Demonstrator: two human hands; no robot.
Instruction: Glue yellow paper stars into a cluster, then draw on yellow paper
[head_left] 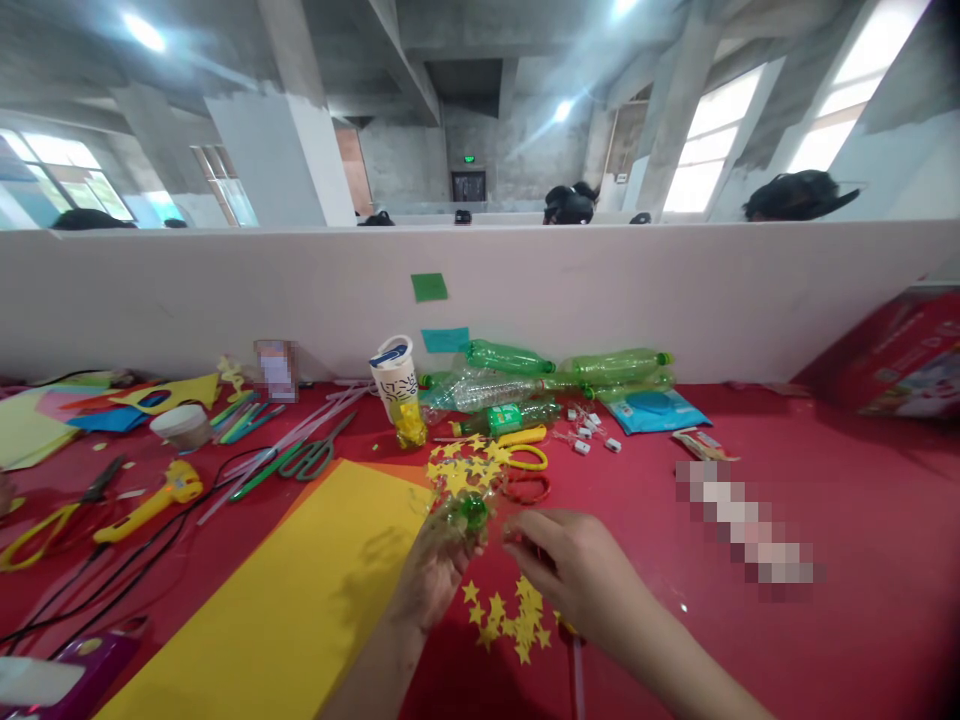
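Note:
My left hand [442, 555] is closed around a cut piece of clear and green plastic bottle [473, 512], its round green part facing up. Just right of it, my right hand [574, 555] has its thumb and fingers pinched together; whatever sits between the fingertips is too small to make out. Beyond the hands lies a pile of yellow paper stars [469, 468], and more yellow stars [517, 615] are scattered nearer to me. Scissors with yellow and red handles [529, 488] rest behind my hands. Large yellow paper [285, 590] lies under and left of my left forearm.
Several green plastic bottles [510, 357] lie along the white partition [300, 290], beside a paper cup [391, 375]. To the left are a yellow glue gun [154, 500] with black cables, grey-green scissors [319, 455] and yellow-handled scissors [52, 525]. A blue packet [660, 410] is at right.

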